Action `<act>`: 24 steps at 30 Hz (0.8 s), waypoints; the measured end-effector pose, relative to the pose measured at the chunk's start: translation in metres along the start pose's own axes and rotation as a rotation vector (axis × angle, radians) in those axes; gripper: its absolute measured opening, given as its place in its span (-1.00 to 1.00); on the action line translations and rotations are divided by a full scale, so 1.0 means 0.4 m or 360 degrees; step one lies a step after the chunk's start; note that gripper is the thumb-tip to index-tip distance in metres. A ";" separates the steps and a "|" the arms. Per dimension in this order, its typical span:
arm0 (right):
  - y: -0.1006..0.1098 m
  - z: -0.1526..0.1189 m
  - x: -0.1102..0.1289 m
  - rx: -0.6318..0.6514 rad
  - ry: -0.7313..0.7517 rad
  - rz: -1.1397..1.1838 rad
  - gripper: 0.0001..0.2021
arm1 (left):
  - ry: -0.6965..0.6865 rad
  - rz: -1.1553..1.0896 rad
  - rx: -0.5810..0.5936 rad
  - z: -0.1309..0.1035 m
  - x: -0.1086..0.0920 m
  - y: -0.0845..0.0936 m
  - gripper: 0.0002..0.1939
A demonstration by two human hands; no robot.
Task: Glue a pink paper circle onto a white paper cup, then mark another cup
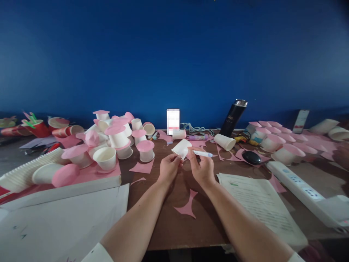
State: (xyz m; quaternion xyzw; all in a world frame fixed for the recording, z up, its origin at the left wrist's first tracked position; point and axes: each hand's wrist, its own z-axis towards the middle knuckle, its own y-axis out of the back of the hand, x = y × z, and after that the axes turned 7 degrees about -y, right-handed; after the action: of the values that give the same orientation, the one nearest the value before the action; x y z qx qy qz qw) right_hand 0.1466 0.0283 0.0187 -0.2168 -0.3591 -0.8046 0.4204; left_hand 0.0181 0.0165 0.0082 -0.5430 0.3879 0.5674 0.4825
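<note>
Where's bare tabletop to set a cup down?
Between your forearms, the table nearer you than the pink scrap; a small wedge between left forearm and white cardboard. Crowded: the cup pile at left, pink-topped cups at right.

We've got two items, both held up over the desk (163, 225). First, a white piece, looks like a small paper cup (180, 147): plain pale side toward us, tilted, lower end pinched in the fingertips of the left grip (169, 168). We can't make out any marks on it. Second, a slim white pen (203, 154) with a bluish far end, held by the right grip (203, 170); it lies nearly level, bluish end pointing right, other end toward the cup. Fingers cover that end, so we can't tell whether pen and cup touch.
</note>
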 end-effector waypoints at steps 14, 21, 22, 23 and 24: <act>-0.005 -0.003 0.000 0.0056 0.0032 -0.0074 -0.76 | -0.0101 0.0202 0.0063 -0.004 0.002 0.000 -0.75; -0.004 -0.005 0.001 0.0193 0.0023 -0.0016 -0.77 | -0.0102 0.0188 0.0028 -0.002 0.001 0.000 -0.75; -0.004 -0.005 0.002 0.0199 0.0025 -0.0012 -0.77 | -0.0100 0.0195 0.0025 -0.002 0.000 0.000 -0.75; -0.003 -0.004 0.003 0.0206 0.0027 -0.0009 -0.77 | -0.0099 0.0203 0.0026 -0.002 -0.001 0.000 -0.76; -0.002 -0.004 0.004 0.0214 0.0031 -0.0009 -0.77 | -0.0100 0.0210 0.0026 -0.002 -0.001 0.000 -0.76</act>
State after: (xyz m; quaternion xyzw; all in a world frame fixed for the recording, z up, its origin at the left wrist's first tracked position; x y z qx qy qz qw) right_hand 0.1449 0.0264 0.0184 -0.1793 -0.4089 -0.7819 0.4350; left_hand 0.0182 0.0158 0.0087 -0.4941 0.4121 0.6116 0.4605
